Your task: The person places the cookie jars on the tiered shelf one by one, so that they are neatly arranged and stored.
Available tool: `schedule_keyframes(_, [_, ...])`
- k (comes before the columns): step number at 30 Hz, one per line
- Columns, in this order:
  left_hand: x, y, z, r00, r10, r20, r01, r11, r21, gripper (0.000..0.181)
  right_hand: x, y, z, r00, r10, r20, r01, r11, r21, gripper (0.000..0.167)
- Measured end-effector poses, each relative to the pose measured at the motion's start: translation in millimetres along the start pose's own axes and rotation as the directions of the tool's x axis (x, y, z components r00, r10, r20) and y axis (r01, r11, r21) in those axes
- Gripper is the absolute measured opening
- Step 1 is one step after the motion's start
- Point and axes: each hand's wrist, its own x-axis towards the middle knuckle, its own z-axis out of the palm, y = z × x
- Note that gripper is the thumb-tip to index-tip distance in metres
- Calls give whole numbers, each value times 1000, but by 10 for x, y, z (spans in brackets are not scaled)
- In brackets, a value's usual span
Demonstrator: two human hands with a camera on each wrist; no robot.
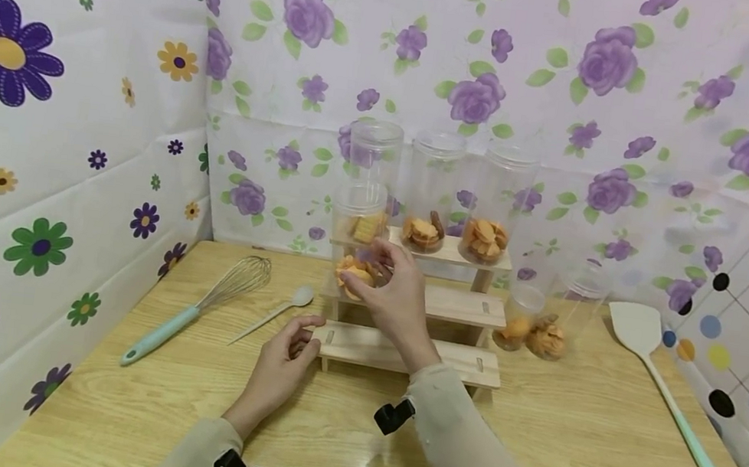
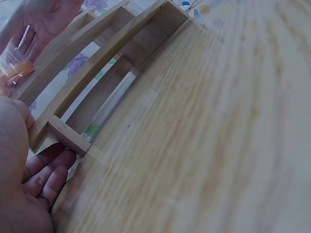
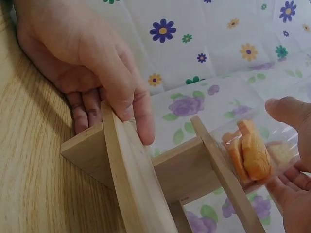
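Note:
A three-tier wooden display rack (image 1: 368, 347) stands on the table. My left hand (image 1: 285, 360) grips the left end of its lowest board, and the right wrist view shows that hand (image 3: 92, 63) with a finger over the board's edge and others curled beside the support. My right hand (image 1: 403, 297) holds a clear plastic jar (image 1: 352, 276) of orange cookies at the left end of the middle tier. In the right wrist view, thumb and fingers curve around this jar (image 3: 252, 154), which stands on the board. The far side of the jar is hidden.
Along the top tier stand three clear jars with cookies, the rightmost jar (image 1: 486, 238) among them. Two more cookie jars, one a smaller jar (image 1: 519, 319), are right of the rack. A whisk (image 1: 199, 310) and spoon (image 1: 278, 311) lie left, a spatula (image 1: 665, 390) far right.

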Motion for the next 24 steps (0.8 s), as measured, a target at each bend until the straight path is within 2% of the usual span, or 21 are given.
schedule_keyframes(6, [-1, -17, 8, 1000, 3, -8, -3, 1000, 0, 31, -9, 0, 16, 1000, -7, -18, 5, 997, -71, 75])
schedule_keyframes(14, [-1, -12, 5, 1000, -2, -4, 2, 1000, 3, 31, -22, 6, 26, 999, 6, -33, -9, 995, -98, 75])
schedule_keyframes(19, [-5, -8, 9, 1000, -5, -14, 5, 1000, 6, 31, -62, 12, 8, 999, 22, -33, -27, 990, -138, 84])
schedule_keyframes(24, [-1, 4, 12, 1000, -6, -15, 6, 1000, 7, 31, -140, -11, -123, 998, 32, -52, -41, 982, -184, 96])
